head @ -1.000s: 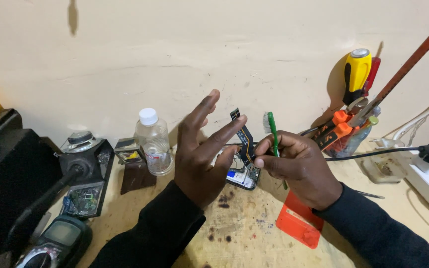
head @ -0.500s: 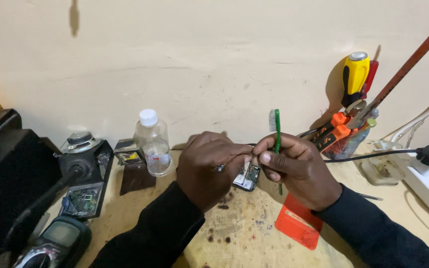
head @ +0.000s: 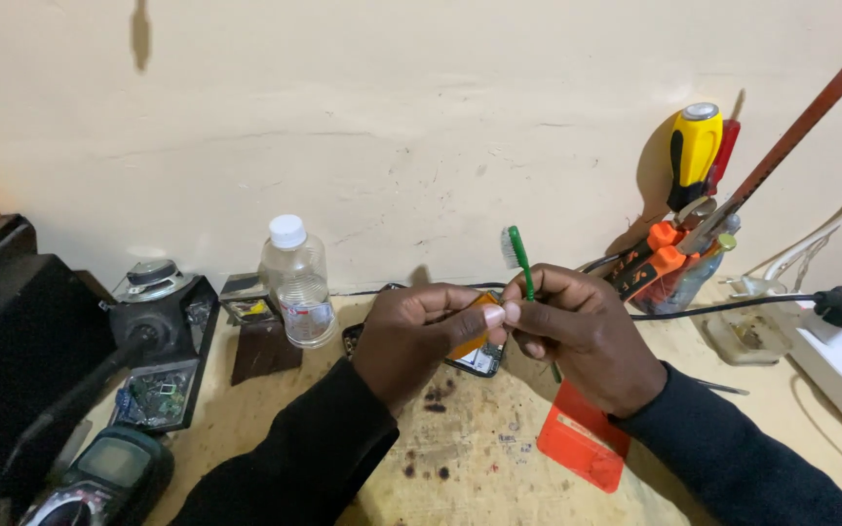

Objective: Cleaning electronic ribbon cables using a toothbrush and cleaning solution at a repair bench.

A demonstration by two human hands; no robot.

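Right now your left hand [head: 421, 336] and right hand [head: 577, 336] meet fingertip to fingertip above the stained wooden bench [head: 499, 458], both pinched shut on what looks like a small circuit board [head: 475, 346] with an orange strip across it, though your fingers hide most of it. Your right hand also clamps a green toothbrush [head: 520, 258] upright, bristles at the top, just above your knuckles. Beyond your left hand stands a clear plastic bottle [head: 296, 282], under your right wrist lies a red card [head: 587, 443], and past your right hand a tool holder [head: 689, 234] bristles with screwdrivers and pliers.
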